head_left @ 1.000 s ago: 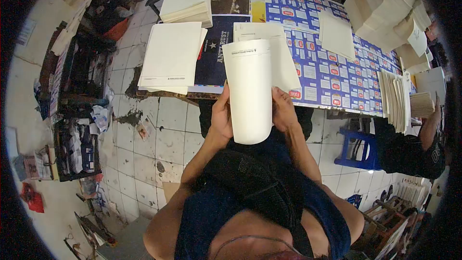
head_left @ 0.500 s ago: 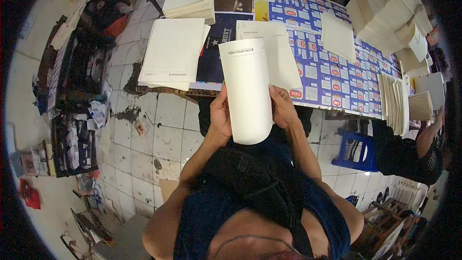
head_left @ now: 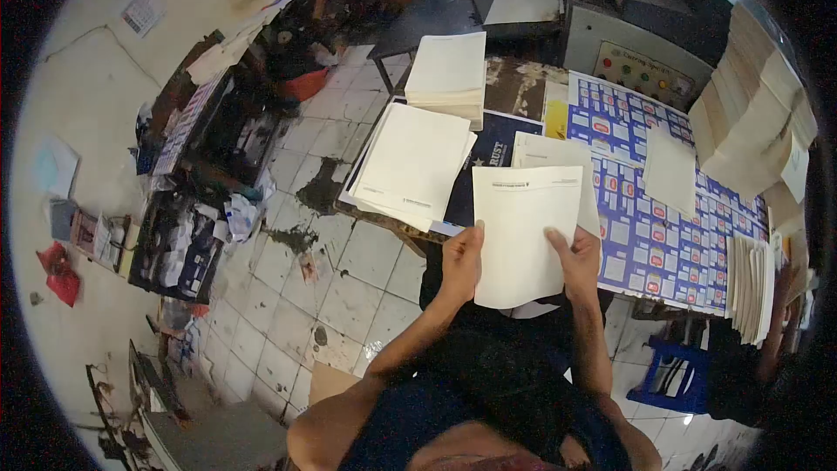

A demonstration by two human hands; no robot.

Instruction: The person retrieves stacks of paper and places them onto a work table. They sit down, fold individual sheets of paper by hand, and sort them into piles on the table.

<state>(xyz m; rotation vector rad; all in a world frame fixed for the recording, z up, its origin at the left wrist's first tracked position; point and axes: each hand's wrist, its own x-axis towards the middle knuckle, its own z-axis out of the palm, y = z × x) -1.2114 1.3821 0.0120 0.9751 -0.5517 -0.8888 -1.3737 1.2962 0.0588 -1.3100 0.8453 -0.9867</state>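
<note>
Between my two hands is white printed paper (head_left: 527, 240) with a line of letterhead text along its far edge; whether it is one sheet or several I cannot tell. My left hand (head_left: 463, 262) is closed on its left edge. My right hand (head_left: 578, 263) grips the right edge, thumb lying on top. Just beyond, another white printed sheet (head_left: 558, 153) lies partly hidden under the held paper. To the left on the table rests a spread pile of letterhead sheets (head_left: 414, 157), with a taller stack of paper (head_left: 446, 65) behind it.
Blue printed sheets (head_left: 623, 244) cover the table's right side, with a blank white sheet (head_left: 670, 170) on them. Paper stacks (head_left: 750, 288) stand at the right edge. A machine panel (head_left: 641, 70) is behind. A blue stool (head_left: 671, 375) stands on the tiled floor (head_left: 349, 288).
My view has swung, so the table appears lower and farther right. The paper in my hands was bowed into a curve and is now flatter. Both hands still hold it.
</note>
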